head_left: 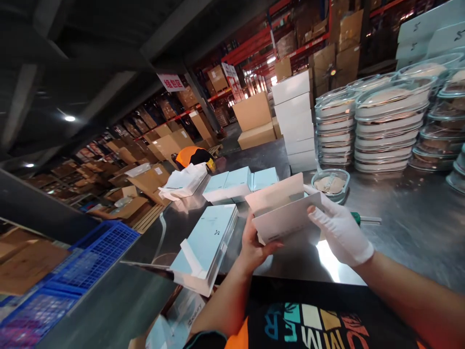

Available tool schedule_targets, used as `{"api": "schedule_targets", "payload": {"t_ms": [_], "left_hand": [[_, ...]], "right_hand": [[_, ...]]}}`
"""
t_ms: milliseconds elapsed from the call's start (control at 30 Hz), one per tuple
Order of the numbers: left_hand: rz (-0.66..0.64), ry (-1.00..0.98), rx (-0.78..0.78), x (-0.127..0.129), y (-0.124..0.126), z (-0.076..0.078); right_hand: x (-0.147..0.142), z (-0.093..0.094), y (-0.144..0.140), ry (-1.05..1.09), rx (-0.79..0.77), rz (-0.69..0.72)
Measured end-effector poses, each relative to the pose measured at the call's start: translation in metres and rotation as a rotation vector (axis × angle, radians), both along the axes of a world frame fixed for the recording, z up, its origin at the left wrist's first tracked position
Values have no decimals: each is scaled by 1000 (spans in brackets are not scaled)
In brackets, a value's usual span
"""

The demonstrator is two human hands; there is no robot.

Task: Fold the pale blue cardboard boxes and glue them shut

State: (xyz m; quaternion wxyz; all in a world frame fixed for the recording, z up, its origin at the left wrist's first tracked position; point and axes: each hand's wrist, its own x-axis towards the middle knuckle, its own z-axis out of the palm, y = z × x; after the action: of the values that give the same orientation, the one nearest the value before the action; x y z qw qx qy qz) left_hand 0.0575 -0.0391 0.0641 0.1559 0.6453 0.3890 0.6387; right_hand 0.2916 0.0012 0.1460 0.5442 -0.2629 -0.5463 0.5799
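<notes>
Gripping folded white card btwn bare L hand, lower left, & gloved R hand, right end; long axis runs hand-to-hand, rising rightward; both touching.

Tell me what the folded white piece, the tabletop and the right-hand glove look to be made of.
Folded white piece: probably matte paperboard, judging by its thin, flat panels.
Tabletop: likely smooth metal, perhaps steel, given its grey sheen and bright reflections.
Right-hand glove: apparently white fabric, from its dull, close-fitting surface; fibre unclear.
</notes>
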Motion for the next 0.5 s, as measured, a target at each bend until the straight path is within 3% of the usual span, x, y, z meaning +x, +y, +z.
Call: {"api": "schedule_targets", "payload": {"t_ms": [267,400,500], "left_hand": [[57,141,308,9,0,-8],[114,235,281,14,-3,-3],[219,133,221,9,-6,3]], "right_hand": [[-9,5,6,-176,94,-297],[-7,2,13,-85,145,-250],[18,-6,25,-262,273,-318]]}}
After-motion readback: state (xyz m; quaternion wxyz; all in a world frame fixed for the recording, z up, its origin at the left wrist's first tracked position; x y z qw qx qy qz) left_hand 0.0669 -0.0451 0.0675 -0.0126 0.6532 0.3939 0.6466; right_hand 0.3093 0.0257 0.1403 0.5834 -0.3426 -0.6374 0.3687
